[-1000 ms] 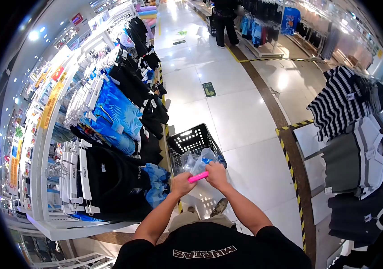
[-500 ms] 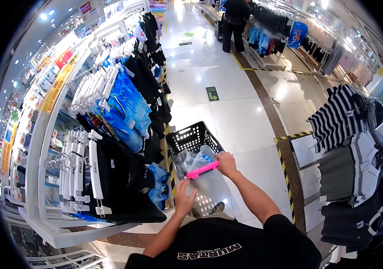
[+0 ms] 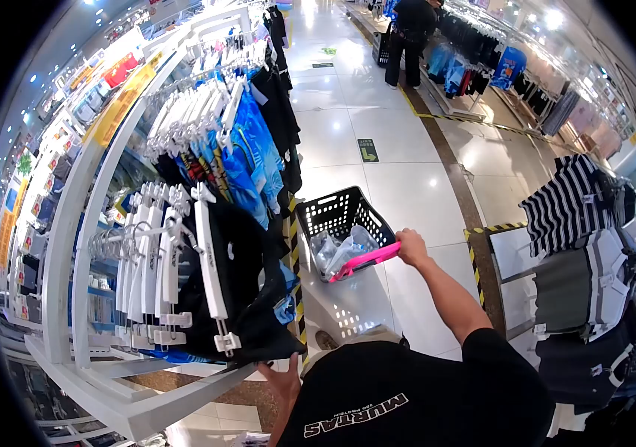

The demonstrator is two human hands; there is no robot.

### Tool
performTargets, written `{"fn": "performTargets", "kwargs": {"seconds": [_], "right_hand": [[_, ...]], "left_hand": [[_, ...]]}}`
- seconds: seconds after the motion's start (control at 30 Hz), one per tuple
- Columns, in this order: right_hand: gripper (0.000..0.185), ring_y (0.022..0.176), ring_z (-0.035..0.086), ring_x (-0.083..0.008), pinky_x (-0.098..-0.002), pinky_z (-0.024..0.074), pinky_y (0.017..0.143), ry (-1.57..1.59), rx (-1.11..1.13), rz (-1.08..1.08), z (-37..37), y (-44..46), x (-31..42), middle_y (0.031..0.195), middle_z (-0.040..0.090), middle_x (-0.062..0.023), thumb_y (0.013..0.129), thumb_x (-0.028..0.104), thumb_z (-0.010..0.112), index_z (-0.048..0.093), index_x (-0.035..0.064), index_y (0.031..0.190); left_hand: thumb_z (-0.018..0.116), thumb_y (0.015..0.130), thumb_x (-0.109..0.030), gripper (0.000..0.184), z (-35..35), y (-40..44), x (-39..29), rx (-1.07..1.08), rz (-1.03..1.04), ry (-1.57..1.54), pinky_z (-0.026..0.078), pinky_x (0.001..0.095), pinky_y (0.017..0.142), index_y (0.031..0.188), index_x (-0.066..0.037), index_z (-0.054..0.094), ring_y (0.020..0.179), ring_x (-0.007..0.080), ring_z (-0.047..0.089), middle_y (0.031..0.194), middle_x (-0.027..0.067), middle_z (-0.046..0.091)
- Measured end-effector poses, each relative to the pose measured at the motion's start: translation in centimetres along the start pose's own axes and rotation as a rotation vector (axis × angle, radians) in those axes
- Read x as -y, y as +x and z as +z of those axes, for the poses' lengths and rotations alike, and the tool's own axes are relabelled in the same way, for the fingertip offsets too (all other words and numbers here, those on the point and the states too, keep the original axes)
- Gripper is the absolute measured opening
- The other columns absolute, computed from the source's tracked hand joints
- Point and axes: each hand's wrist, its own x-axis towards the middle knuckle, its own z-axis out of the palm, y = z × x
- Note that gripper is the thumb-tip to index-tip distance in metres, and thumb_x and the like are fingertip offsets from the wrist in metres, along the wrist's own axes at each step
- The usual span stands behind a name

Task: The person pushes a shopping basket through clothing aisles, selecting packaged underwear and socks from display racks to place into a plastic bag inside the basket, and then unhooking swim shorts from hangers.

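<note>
Your hands: apart. Right hand (image 3: 412,247), clamped on the pink handle (image 3: 366,261) of the black basket (image 3: 336,210). Left hand (image 3: 282,380), fingers spread, at the hem of a black garment (image 3: 237,261); whether it touches, you cannot tell.

Basket: just above the floor or on it, unclear which; perforated walls, clear plastic packaging (image 3: 344,244) inside.

Floor (image 3: 407,182): glossy pale tiles, one green arrow sign (image 3: 368,150), a dark brown strip (image 3: 441,153), yellow-and-black tape (image 3: 476,272).

To your left: white rack (image 3: 74,216), white hangers (image 3: 184,119), blue patterned garments (image 3: 260,153) beyond the black one.

To your right: striped garments (image 3: 567,201), grey garments (image 3: 567,290) nearer you.

Far along the aisle: one person (image 3: 409,37) in black, a second black basket (image 3: 381,48) beside them; further clothing racks, bright ceiling lights.
</note>
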Motion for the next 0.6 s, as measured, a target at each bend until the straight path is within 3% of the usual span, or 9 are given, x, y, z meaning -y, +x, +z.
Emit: {"fn": "performTargets", "kwargs": {"seconds": [0.03, 0.07, 0.17, 0.2, 0.27, 0.4, 0.47, 0.57, 0.6], "right_hand": [[0.007, 0.094, 0.061, -0.0360, -0.0467, 0.0520, 0.080, -0.019, 0.005, 0.003, -0.1, 0.3, 0.3, 0.093, 0.064, -0.0134, 0.078, 0.012, 0.068, 0.067, 0.0096, 0.084], [0.008, 0.094, 0.061, -0.0359, -0.0468, 0.0521, 0.081, -0.029, 0.009, 0.011, -0.2, 0.5, 0.7, 0.093, 0.064, -0.0134, 0.078, 0.014, 0.069, 0.067, 0.0096, 0.085], [0.018, 0.096, 0.062, -0.0364, -0.0466, 0.0535, 0.082, -0.039, 0.014, 0.013, 0.2, 1.3, 1.1, 0.095, 0.065, -0.0146, 0.073, 0.021, 0.077, 0.068, 0.0097, 0.085], [0.025, 0.098, 0.063, -0.0366, -0.0464, 0.0535, 0.084, -0.048, 0.061, 0.014, 0.6, 1.9, 0.8, 0.098, 0.065, -0.0151, 0.071, 0.023, 0.079, 0.069, 0.0103, 0.090], [0.040, 0.102, 0.063, -0.0368, -0.0459, 0.0533, 0.087, -0.064, 0.164, 0.014, 0.0, 2.7, 1.6, 0.103, 0.066, -0.0161, 0.067, 0.027, 0.084, 0.070, 0.0116, 0.101], [0.091, 0.121, 0.057, -0.0357, -0.0419, 0.0471, 0.103, -0.003, 0.473, -0.197, -4.1, 5.7, 5.6, 0.128, 0.060, -0.0189, 0.060, 0.041, 0.091, 0.054, 0.0140, 0.139], [0.078, 0.125, 0.055, -0.0352, -0.0412, 0.0440, 0.107, 0.435, 0.198, -0.432, -8.9, 5.1, 12.4, 0.133, 0.058, -0.0201, 0.073, 0.034, 0.086, 0.054, 0.0040, 0.138], [0.056, 0.113, 0.059, -0.0215, -0.0357, 0.0449, 0.102, 0.772, 0.137, -0.498, -15.9, 2.7, 23.3, 0.121, 0.064, -0.0110, 0.083, 0.024, 0.081, 0.058, 0.0070, 0.131], [0.054, 0.112, 0.060, -0.0214, -0.0352, 0.0450, 0.100, 0.806, 0.128, -0.599, -17.3, 1.9, 25.8, 0.121, 0.064, -0.0103, 0.083, 0.023, 0.081, 0.059, 0.0066, 0.130]], "left_hand": [[0.088, 0.075, -0.015, 0.079, 0.9, 0.3, 0.1, -0.063, 0.096, -0.015, 0.050, 0.0335, 0.089, 0.136, 0.007, 0.043, 0.109, 0.0270, 0.059, 0.116, 0.0137, 0.060], [0.083, 0.080, -0.013, 0.064, 1.9, 0.8, 0.2, -0.069, 0.086, -0.116, 0.047, 0.0382, 0.097, 0.130, 0.011, 0.051, 0.115, 0.0326, 0.058, 0.121, 0.0177, 0.061], [0.077, 0.088, -0.015, 0.048, 2.5, 2.9, -1.6, 0.035, -0.066, -0.295, 0.050, 0.0380, 0.088, 0.122, 0.013, 0.056, 0.101, 0.0332, 0.065, 0.114, 0.0230, 0.067], [0.074, 0.092, -0.016, 0.036, 2.8, 3.4, -1.7, -0.001, 0.022, -0.280, 0.051, 0.0388, 0.085, 0.110, 0.013, 0.063, 0.093, 0.0324, 0.068, 0.109, 0.0249, 0.069], [0.075, 0.090, -0.015, 0.037, 2.7, 4.1, -0.5, 0.081, 0.161, -0.116, 0.051, 0.0383, 0.088, 0.112, 0.013, 0.062, 0.096, 0.0311, 0.067, 0.111, 0.0231, 0.069], [0.080, 0.086, -0.013, 0.039, 2.1, 4.5, -3.3, 0.142, 0.005, -0.411, 0.049, 0.0360, 0.096, 0.114, 0.008, 0.063, 0.105, 0.0287, 0.065, 0.116, 0.0183, 0.067], [0.084, 0.083, -0.016, 0.046, 2.0, 4.4, -2.3, 0.253, -0.035, -0.522, 0.048, 0.0368, 0.098, 0.115, 0.008, 0.063, 0.109, 0.0306, 0.063, 0.121, 0.0196, 0.065], [0.079, 0.087, -0.020, 0.048, 2.1, 5.0, -2.5, 0.278, 0.231, -0.148, 0.044, 0.0420, 0.105, 0.125, 0.003, 0.063, 0.114, 0.0334, 0.062, 0.126, 0.0211, 0.063], [0.077, 0.088, -0.017, 0.037, 2.4, 4.9, -1.2, 0.228, 0.532, 0.160, 0.046, 0.0408, 0.100, 0.120, -0.001, 0.067, 0.110, 0.0294, 0.063, 0.119, 0.0160, 0.066]]}}
